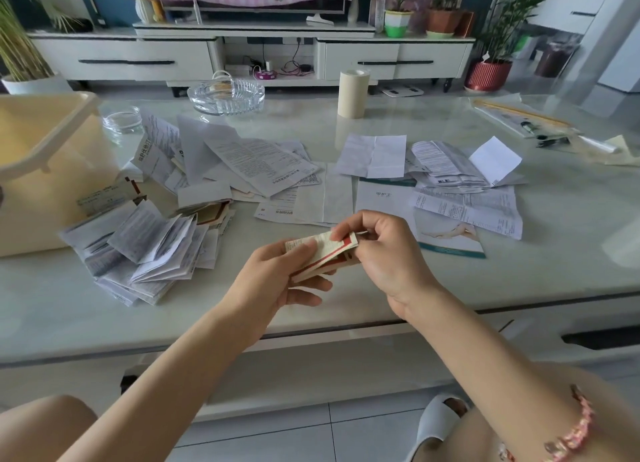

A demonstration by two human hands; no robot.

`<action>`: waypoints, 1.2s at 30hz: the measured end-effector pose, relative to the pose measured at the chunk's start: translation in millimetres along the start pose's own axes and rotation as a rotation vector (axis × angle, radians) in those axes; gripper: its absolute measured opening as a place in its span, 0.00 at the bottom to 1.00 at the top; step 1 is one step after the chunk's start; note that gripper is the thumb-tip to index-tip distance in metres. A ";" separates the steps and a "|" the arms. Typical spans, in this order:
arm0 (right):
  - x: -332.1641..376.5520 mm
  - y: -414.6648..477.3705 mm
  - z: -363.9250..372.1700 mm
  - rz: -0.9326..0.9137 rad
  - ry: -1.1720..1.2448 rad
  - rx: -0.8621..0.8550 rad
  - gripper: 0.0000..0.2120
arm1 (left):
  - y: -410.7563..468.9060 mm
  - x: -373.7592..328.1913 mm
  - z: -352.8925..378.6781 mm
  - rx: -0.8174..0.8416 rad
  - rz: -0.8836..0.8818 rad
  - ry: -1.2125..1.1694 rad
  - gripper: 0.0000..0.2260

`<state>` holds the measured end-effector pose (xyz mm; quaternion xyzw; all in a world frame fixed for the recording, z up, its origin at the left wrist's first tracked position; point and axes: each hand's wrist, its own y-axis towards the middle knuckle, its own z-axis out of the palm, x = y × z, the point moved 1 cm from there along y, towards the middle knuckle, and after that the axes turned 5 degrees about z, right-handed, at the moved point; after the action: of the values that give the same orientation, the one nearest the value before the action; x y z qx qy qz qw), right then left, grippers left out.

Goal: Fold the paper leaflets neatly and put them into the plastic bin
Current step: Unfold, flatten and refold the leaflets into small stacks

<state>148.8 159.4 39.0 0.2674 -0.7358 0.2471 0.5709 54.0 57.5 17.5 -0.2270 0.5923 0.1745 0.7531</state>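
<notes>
A small folded leaflet with red and cream print (323,253) is held above the table's near edge. My left hand (277,278) grips its left end from below, thumb on top. My right hand (377,250) pinches its right end between thumb and fingers. A heap of folded leaflets (145,253) lies at the left front. Unfolded leaflets (249,163) are spread over the middle, and more unfolded sheets (464,187) lie to the right. The cream plastic bin (52,139) stands at the table's left edge, beside the folded heap.
A glass ashtray (227,96) and a smaller glass dish (121,122) stand behind the papers. A roll of tape (353,94) stands at the back centre. A plastic sleeve with pens (526,122) lies far right. The pale table (346,288) has a drawer handle (602,338).
</notes>
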 end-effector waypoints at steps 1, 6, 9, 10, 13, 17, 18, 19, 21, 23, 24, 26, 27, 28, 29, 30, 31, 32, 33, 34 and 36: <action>2.1 0.2 1.0 0.011 0.006 0.031 0.20 | -0.4 0.3 -1.3 -0.032 0.026 0.022 0.09; 11.1 3.4 4.1 0.086 0.048 0.220 0.14 | -0.2 -3.0 -9.1 -0.210 0.143 0.110 0.07; 11.2 7.1 12.1 0.062 -0.003 0.240 0.09 | -1.0 -7.3 -14.2 -0.270 0.202 0.158 0.07; 10.8 9.3 15.8 0.039 -0.028 0.223 0.10 | -1.5 -8.4 -16.2 -0.278 0.204 0.156 0.07; 11.9 17.8 23.3 -0.009 -0.061 0.154 0.11 | -2.3 -10.3 -20.7 -0.291 0.190 0.145 0.08; 12.6 37.3 32.6 -0.088 -0.104 0.003 0.10 | -2.6 -13.5 -28.6 -0.314 0.138 0.130 0.08; 11.2 43.3 36.1 -0.097 -0.099 -0.041 0.09 | -3.1 -14.5 -31.1 -0.316 0.123 0.128 0.08; 9.7 49.5 40.6 -0.093 -0.081 -0.075 0.08 | -3.4 -15.3 -33.8 -0.317 0.110 0.127 0.09; 7.6 60.8 50.2 -0.063 -0.018 -0.097 0.09 | -4.9 -16.0 -38.2 -0.316 0.091 0.127 0.10; 7.7 70.3 63.4 -0.018 0.066 -0.062 0.10 | -6.8 -15.7 -42.9 -0.315 0.075 0.132 0.10; 8.2 73.5 69.1 0.002 0.100 -0.042 0.10 | -7.8 -15.1 -44.1 -0.313 0.065 0.136 0.10; 10.2 79.9 82.9 0.029 0.139 -0.004 0.07 | -9.5 -14.3 -48.5 -0.315 0.053 0.143 0.10; 10.7 82.8 88.7 0.034 0.144 0.013 0.06 | -10.5 -13.6 -49.8 -0.315 0.047 0.144 0.10; 11.3 86.4 95.4 0.038 0.150 0.031 0.06 | -11.4 -13.5 -51.8 -0.315 0.041 0.144 0.10; 10.9 90.2 100.8 0.045 0.158 0.044 0.08 | -12.6 -12.8 -52.4 -0.313 0.036 0.143 0.10; 11.6 95.0 108.1 0.052 0.166 0.059 0.10 | -13.4 -12.8 -54.6 -0.313 0.033 0.143 0.10; 12.1 99.8 115.5 0.054 0.162 0.072 0.11 | -14.2 -12.5 -56.1 -0.312 0.029 0.145 0.10; 12.5 104.1 121.5 0.045 0.142 0.079 0.12 | -14.9 -12.3 -56.5 -0.308 0.024 0.146 0.10; 12.0 108.5 127.3 0.027 0.106 0.085 0.12 | -15.7 -12.2 -56.7 -0.305 0.019 0.147 0.10; 11.6 113.3 133.7 0.004 0.056 0.095 0.12 | -15.8 -12.3 -58.5 -0.305 0.018 0.147 0.09; 7.6 119.4 139.3 -0.016 -0.037 0.111 0.13 | -16.3 -13.1 -58.6 -0.301 0.017 0.146 0.09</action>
<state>-32.1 153.0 8.0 0.3092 -0.7293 0.2780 0.5433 11.9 11.8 21.0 -0.3444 0.6145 0.2505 0.6641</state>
